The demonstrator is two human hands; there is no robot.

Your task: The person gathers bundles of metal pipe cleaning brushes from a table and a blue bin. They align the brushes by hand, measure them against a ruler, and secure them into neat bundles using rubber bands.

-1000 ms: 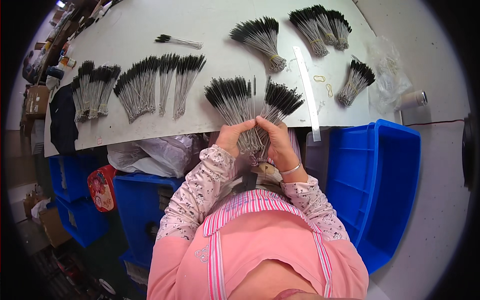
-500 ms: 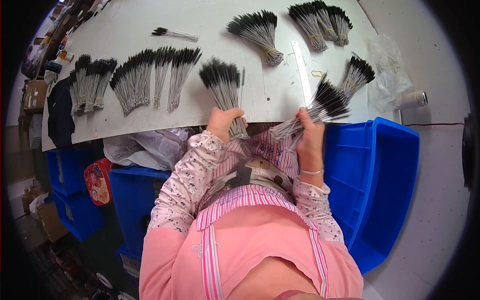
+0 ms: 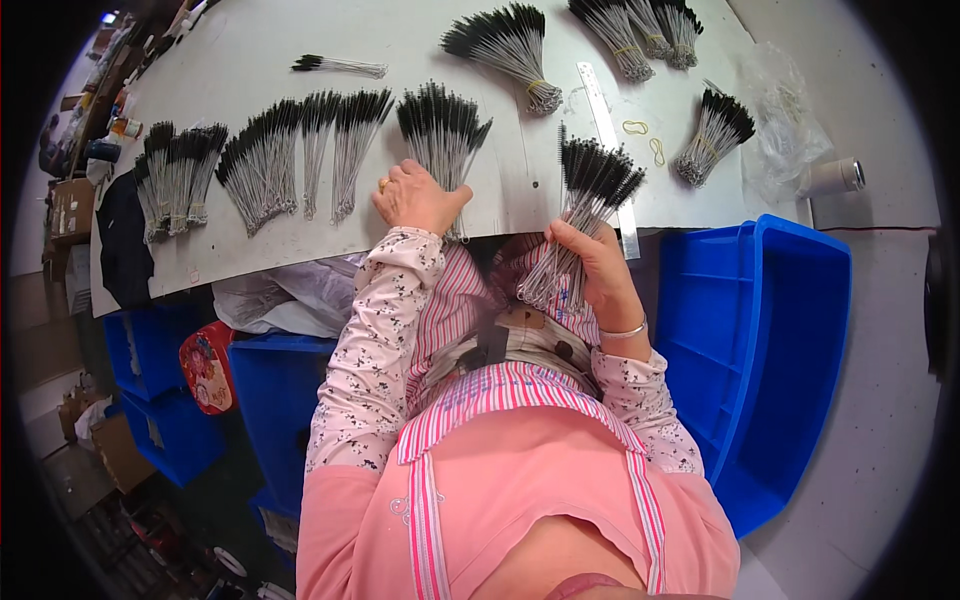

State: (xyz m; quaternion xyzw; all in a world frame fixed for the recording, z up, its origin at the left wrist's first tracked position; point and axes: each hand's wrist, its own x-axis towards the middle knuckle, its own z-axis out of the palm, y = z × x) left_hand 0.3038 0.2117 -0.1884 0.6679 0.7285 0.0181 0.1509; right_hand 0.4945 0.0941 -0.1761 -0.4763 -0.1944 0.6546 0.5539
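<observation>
Head view: the right hand (image 3: 597, 262) is wrapped tight around the wire stems of a bunch of black-tipped brushes (image 3: 585, 205), its bristle ends fanning up toward 12 o'clock over the table's (image 3: 250, 50) near edge. The left hand (image 3: 418, 197) lies palm down, fingers curled loosely, on the stems of a second fan of brushes (image 3: 440, 130) resting flat on the table; whether it grips them I cannot tell.

At 9 o'clock of the left hand, loose brushes lie spread in about six flat fans (image 3: 270, 160), side by side along the table. At 11 o'clock a small single bunch (image 3: 340, 66) lies alone. Toward 1 o'clock sit four tied bundles: one large (image 3: 505, 45), two touching at the far edge (image 3: 640, 30), and one (image 3: 712, 135) at 2 o'clock of the right hand.

A metal ruler (image 3: 603, 120) runs just behind the held bunch, partly covered by it. Two rubber bands (image 3: 645, 138) lie beside the ruler. A clear plastic bag (image 3: 785, 120) and a small white roll (image 3: 835, 177) sit at the table's right end.

Below the table edge, a blue bin (image 3: 770, 360) stands at 4 o'clock of the right hand, more blue bins (image 3: 160, 390) at 8 o'clock.
</observation>
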